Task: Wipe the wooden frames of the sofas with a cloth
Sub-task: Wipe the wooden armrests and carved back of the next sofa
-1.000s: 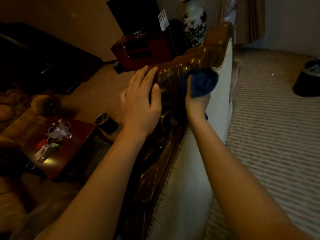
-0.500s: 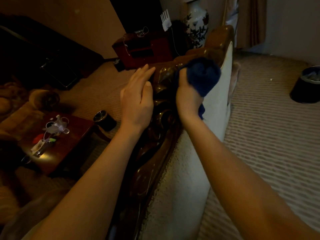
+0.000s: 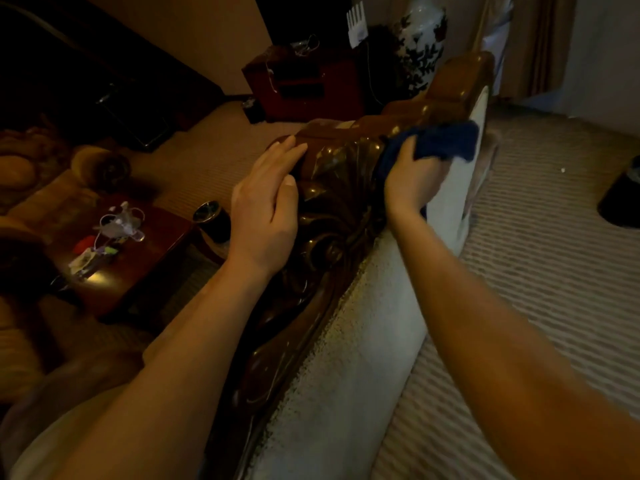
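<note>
The sofa's carved dark wooden frame (image 3: pixel 332 216) runs up the middle of the view, with pale upholstery (image 3: pixel 363 358) on its right side. My left hand (image 3: pixel 266 209) rests flat on the left face of the carved crest, fingers straight. My right hand (image 3: pixel 410 178) grips a bunched dark blue cloth (image 3: pixel 443 142) and presses it against the right side of the crest, just below the top rail. Part of the cloth is hidden behind my hand.
A dark red low table (image 3: pixel 121 247) with small clutter stands at the left, a black cup (image 3: pixel 211 216) beside it. A red cabinet (image 3: pixel 304 84) and a patterned vase (image 3: pixel 420 39) stand behind the sofa. A black bin (image 3: pixel 623 195) sits on the striped carpet at right.
My right hand has carried the cloth rightward and a little down along the top of the frame. My left hand has stayed on the crest.
</note>
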`<state>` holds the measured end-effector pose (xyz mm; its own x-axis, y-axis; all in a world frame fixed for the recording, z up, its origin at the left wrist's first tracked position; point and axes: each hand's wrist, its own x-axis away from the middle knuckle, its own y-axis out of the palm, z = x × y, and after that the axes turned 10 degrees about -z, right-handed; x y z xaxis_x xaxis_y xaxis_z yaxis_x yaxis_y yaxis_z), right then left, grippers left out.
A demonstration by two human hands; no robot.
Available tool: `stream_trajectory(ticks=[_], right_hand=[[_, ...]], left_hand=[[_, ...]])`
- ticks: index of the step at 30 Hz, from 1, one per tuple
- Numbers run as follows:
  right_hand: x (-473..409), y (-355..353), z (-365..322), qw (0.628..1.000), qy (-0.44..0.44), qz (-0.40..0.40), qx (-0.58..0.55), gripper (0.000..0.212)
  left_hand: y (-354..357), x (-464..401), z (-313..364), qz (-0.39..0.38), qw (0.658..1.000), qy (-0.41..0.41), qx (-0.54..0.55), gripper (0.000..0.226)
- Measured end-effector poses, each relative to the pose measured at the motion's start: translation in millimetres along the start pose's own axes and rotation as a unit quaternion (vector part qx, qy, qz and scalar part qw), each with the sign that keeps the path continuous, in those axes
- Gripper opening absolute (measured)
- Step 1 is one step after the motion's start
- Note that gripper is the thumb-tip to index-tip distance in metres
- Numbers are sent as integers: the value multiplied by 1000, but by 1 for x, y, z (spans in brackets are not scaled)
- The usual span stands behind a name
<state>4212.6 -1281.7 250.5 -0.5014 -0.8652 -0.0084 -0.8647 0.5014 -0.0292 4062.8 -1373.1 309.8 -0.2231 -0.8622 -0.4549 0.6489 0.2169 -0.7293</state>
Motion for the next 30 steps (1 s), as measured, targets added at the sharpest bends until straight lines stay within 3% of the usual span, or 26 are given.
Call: stream_trajectory(ticks=[2,6,9,10,13,15,16,18,19,21,25,28,30], right_hand=[[-22,3,-1,998,46,44,-19,43],[10,6,10,987,38,-8,-155,35],[65,-1,11,971,34,-37,-232,9],[90,-4,6,968,34,-74,-239,4],[166,-7,-3,954,1,-172,-245,17],[199,-13,3,937,-3,-235,-257,11],[213,-13,13,920,19,-311,-239,5],[240,-13,31,875,71,-472,-84,23],[248,-8,40,877,77,-474,-36,25],[253,-2,43,913,57,-401,-55,29],[241,-21,24,905,121,-388,-123,32],[193,-29,9,953,91,-232,-170,31],[166,-24,-1,964,78,-162,-197,28]], left_hand=[[0,0,1,3,1000,-1,-4,40],[-1,0,3,3,1000,-3,-5,39],[-1,0,2,11,1000,-5,-6,39],[0,0,2,11,1000,-7,-8,39],[0,0,1,5,1000,-9,-11,40],[0,0,1,5,1000,-5,-9,40],[0,0,2,3,1000,-7,-8,41],[0,1,3,1,1000,-15,-5,41],[0,2,4,1,1000,-17,-3,42],[-1,3,4,-2,1000,-17,-5,43],[-9,1,10,-67,997,-39,-5,44],[-21,6,20,-116,987,-99,41,43],[-24,28,20,-104,987,-126,-10,44]])
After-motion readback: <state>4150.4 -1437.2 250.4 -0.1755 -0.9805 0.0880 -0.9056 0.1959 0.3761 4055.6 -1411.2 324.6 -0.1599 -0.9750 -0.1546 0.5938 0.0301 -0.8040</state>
